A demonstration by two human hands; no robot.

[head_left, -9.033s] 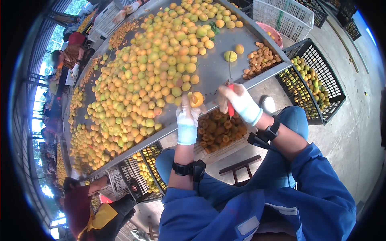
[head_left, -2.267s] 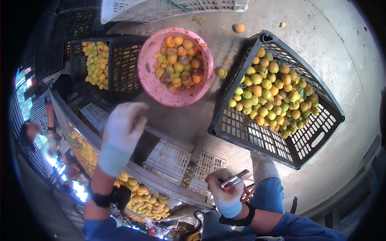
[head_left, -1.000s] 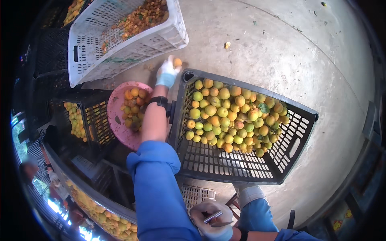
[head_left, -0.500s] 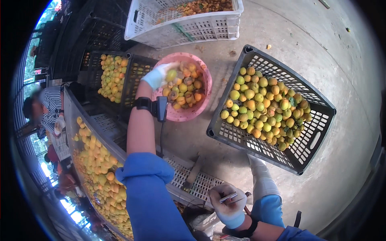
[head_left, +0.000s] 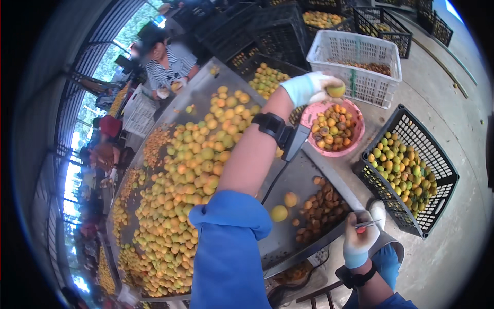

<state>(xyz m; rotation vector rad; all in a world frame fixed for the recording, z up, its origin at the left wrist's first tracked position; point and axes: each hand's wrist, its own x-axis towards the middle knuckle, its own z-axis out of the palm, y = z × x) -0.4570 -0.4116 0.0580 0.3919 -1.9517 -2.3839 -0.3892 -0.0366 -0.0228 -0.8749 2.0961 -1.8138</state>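
My left hand point(head_left: 313, 88), in a white glove with a pale blue cuff, is closed on a yellow-green apricot point(head_left: 336, 90) above the far edge of a pink basin point(head_left: 360, 117). Several apricots point(head_left: 333, 126), some with brown patches, lie in that basin. At the lower right, by the corner of the metal table point(head_left: 272, 242), my right glove point(head_left: 358, 239) is wrapped round a small knife point(head_left: 362, 227). Its handle shows red, and its short blade points right. The fingers partly hide the knife.
A large heap of apricots point(head_left: 180, 206) covers the table's left, with brown pit-like pieces point(head_left: 321, 208) at its right corner. On the floor stand a black crate of apricots point(head_left: 406, 170) and a white crate point(head_left: 360, 85). A co-worker point(head_left: 167, 69) sits across the table.
The view has swung left, bringing the table and co-worker into sight. My left hand has lifted up from inside the pink basin with an apricot. My right hand still grips the knife.
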